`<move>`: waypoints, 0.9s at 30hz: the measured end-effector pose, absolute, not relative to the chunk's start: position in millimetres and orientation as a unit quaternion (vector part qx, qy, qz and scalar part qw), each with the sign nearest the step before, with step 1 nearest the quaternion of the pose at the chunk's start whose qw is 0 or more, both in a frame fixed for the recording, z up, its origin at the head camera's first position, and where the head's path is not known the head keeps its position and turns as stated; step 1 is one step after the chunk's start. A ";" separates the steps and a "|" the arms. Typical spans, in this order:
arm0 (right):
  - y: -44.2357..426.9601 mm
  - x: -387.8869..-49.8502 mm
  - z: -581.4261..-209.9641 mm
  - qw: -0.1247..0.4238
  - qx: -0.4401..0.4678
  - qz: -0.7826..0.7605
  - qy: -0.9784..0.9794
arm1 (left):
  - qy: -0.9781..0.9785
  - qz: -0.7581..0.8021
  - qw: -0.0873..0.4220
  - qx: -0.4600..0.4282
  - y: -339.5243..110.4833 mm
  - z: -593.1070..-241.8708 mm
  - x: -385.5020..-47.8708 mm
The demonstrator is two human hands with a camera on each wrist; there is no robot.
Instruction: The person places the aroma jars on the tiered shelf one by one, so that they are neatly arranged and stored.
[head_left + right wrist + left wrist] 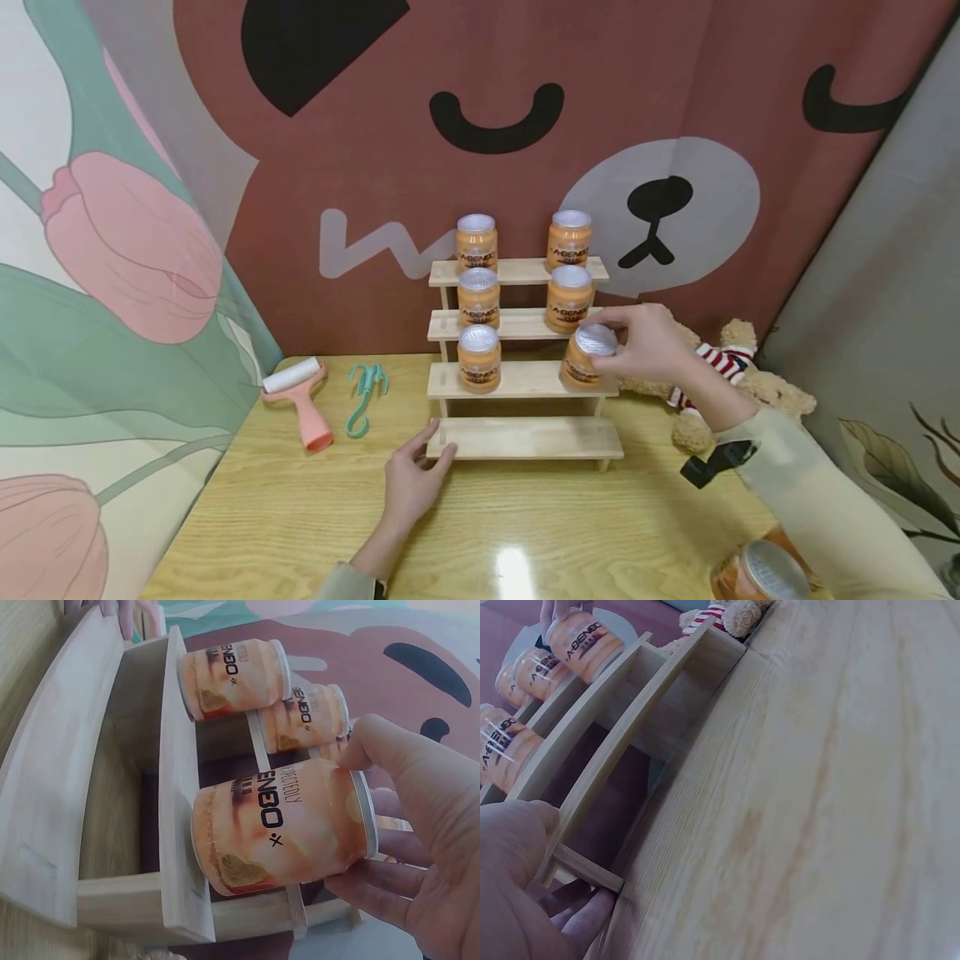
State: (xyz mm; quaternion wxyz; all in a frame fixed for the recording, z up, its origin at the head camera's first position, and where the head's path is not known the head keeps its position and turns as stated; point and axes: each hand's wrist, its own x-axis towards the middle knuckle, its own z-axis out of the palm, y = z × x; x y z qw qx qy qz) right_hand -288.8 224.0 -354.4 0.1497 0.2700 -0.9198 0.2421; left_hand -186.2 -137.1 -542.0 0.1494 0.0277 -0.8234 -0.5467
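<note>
My right hand (647,343) grips an orange can (582,360) with a silver lid near its top, at the right end of the third step of a wooden tiered shelf (525,438). In the right wrist view the can (277,825) tilts slightly, its base at the board. My left hand (414,483) holds the left end of the lowest step; in the left wrist view its thumb (544,814) lies on top and fingers reach beneath. Matching cans stand at the left (479,360) and right (568,300) of the upper steps.
A pink lint roller (306,408) and a green claw hook (365,400) lie left of the shelf. Teddy bears (772,392) lie behind my right forearm. More cans (761,572) stand at the table's front right. A patterned curtain (360,183) hangs behind.
</note>
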 end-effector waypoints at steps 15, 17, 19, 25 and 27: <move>211.2 -294.3 -358.9 0.124 0.269 0.261 -0.919 | -0.822 -0.549 0.147 0.028 -136.4 -540.6 -184.2; 211.0 -295.0 -359.9 0.124 0.266 0.262 -0.919 | -0.822 -0.550 0.148 0.028 -136.3 -540.5 -184.2; 210.9 -295.8 -361.0 0.127 0.263 0.262 -0.920 | -0.822 -0.549 0.148 0.027 -136.1 -540.5 -184.3; 210.5 -296.3 -364.0 0.146 0.276 0.270 -0.911 | -0.821 -0.550 0.150 0.027 -135.5 -540.4 -184.5; 210.5 -295.9 -365.2 0.145 0.281 0.287 -0.904 | -0.821 -0.551 0.150 0.028 -135.2 -540.4 -184.6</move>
